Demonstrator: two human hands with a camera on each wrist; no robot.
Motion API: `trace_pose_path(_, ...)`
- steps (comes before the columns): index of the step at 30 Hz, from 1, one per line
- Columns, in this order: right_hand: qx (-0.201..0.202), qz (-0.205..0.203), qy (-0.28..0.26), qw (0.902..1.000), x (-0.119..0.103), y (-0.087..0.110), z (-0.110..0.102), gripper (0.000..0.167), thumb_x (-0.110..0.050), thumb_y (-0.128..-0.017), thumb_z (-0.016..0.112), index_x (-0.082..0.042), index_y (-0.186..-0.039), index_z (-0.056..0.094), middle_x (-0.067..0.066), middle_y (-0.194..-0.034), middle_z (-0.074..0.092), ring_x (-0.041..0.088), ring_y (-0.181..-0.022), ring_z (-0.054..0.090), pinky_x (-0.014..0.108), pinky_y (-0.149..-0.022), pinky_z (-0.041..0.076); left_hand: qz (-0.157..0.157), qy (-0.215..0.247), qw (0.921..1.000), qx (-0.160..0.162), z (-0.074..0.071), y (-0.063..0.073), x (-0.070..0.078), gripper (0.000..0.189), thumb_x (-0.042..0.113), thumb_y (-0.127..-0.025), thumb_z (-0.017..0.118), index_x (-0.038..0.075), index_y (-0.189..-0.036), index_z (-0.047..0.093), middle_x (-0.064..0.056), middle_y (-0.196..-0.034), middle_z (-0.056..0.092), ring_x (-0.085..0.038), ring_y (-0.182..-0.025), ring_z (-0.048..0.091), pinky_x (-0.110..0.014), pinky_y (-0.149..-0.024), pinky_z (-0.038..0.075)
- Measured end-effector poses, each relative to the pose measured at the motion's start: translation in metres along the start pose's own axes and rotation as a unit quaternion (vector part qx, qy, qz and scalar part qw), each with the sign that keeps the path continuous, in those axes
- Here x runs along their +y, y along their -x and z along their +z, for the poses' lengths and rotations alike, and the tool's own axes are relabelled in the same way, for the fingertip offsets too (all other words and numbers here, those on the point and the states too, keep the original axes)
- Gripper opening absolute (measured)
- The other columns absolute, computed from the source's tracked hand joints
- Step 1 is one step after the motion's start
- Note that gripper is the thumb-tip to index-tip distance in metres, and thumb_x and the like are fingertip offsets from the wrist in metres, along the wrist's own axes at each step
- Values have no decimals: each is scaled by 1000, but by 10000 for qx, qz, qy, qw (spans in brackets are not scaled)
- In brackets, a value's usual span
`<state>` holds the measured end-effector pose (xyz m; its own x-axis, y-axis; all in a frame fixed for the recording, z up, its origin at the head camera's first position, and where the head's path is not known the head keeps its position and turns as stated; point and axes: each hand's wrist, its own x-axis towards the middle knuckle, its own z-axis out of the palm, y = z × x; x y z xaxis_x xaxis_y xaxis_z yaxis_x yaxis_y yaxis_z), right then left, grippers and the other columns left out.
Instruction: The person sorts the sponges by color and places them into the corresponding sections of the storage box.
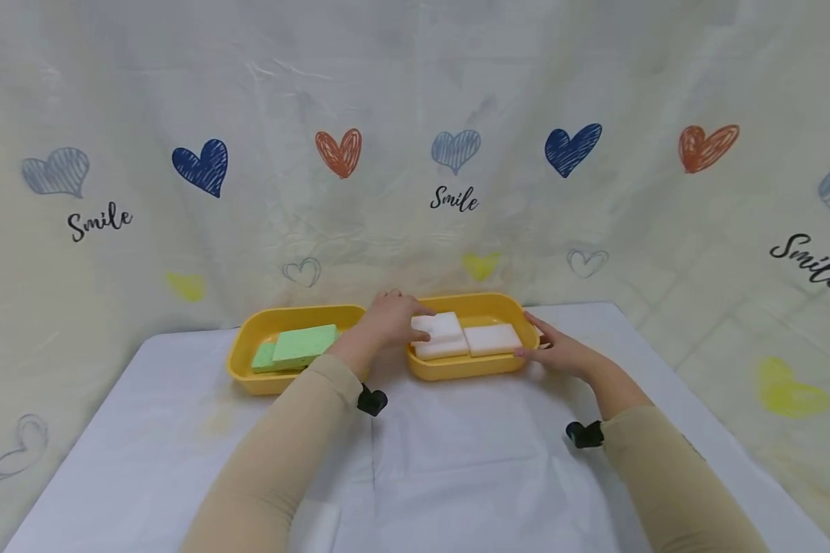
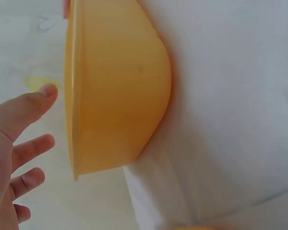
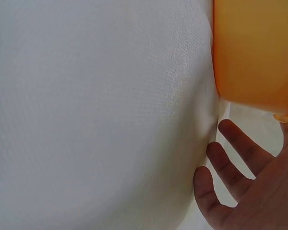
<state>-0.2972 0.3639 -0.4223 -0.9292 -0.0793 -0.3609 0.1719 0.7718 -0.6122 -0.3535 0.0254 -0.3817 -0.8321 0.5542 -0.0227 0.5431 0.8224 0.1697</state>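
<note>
A yellow plastic basin stands toward the back of the table, with white sponge blocks inside, some stacked at its left end. Over that end reaches my left hand, fingers spread apart. In the left wrist view the fingers and thumb of this hand are beside the basin's rim, holding nothing. My right hand is at the basin's right end, fingers loosely extended. The right wrist view shows this hand touching the rim, several fingers spread below the basin wall.
Left of my left hand stands a second yellow basin holding green sponge blocks; my left forearm hides part of it. A white object lies at the near edge. Behind the white-covered table hangs a heart-printed curtain.
</note>
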Motion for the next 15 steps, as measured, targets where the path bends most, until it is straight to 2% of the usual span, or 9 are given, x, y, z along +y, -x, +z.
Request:
trace_pose_path(4,-14,-47,41,10000,1,-1,-1,107,-69,-83,63,-35,-159,-3,33,-147,28,48,-125,38,71,-103,32,154,-69,9998,78,-3,12,-4,52,47,-87,73,33,-136,62,4,-135,60,-24,-117,45,-43,-104,31)
trace_pose_path(9,-15,22,35,10000,0,-2,0,107,-68,-83,64,-35,-159,-3,32,-148,28,48,-125,37,72,-104,31,260,-120,9995,137,-8,36,-11,52,47,-87,74,32,-135,63,4,-135,60,-24,-122,46,-46,-108,32)
trace_pose_path(15,-12,23,47,10000,-1,-1,0,109,-68,-83,64,-32,-160,-4,33,-148,27,48,-125,36,72,-104,29,460,-138,9987,143,-12,70,-19,51,48,-86,74,34,-134,64,6,-134,62,-22,-113,46,-43,-102,36)
